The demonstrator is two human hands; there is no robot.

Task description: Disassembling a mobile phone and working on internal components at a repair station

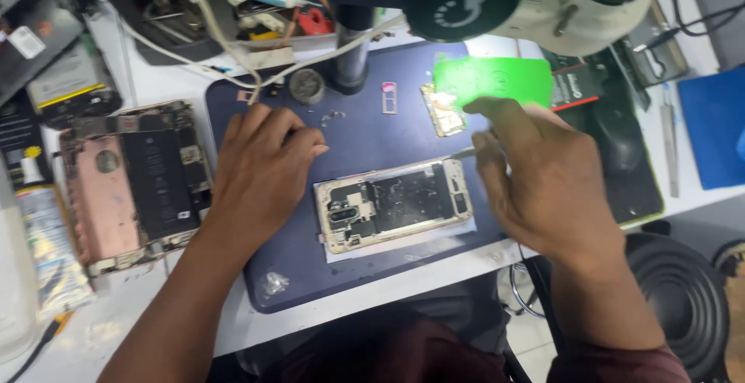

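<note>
Opened phone frame (394, 204) mid-mat on dark blue mat (372, 131) | left hand (260, 169) rests flat, grip empty, left of frame | right hand (543, 177) pinches thin metal tool (464, 152), tip at frame's far-right corner.

Bare mat (388, 138) between my hands gives clear passage above the opened phone frame (394, 204). At twelve o'clock, the microscope post (351, 49) blocks; at nine, two dismantled phones (132, 185).

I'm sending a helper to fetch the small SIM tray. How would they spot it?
Start at the dark blue mat. Near its far edge, right of the round metal disc, lies the SIM tray: a tiny pinkish frame with open windows, unlike the solid parts around it.
</note>
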